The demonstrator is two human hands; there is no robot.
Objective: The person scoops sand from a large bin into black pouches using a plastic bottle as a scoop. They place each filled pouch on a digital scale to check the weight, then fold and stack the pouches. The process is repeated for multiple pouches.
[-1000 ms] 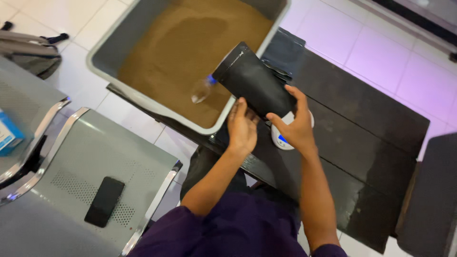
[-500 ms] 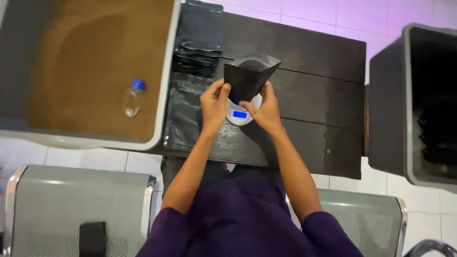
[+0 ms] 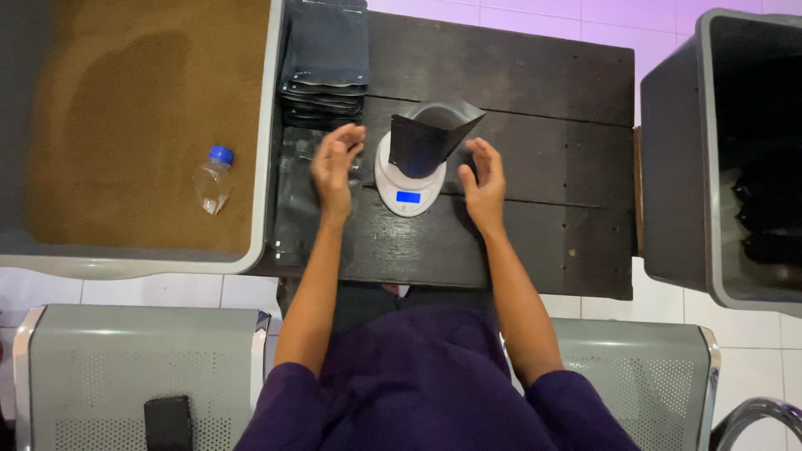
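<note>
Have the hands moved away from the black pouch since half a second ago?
Yes. Both the left hand and right hand have let go of the black pouch and now hover open on either side of the white scale.

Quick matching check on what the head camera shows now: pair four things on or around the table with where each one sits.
Things:
1. open black pouch
2. plastic bottle
3. stack of flat black pouches
4. phone

Places:
A. lying on the brown powder in the left bin
B. on the grey metal seat, bottom left
C. standing on the round white scale, between the open left hand and right hand
D. on the far left part of the dark wooden table

Pairs: 1-C, 2-A, 3-D, 4-B
</note>
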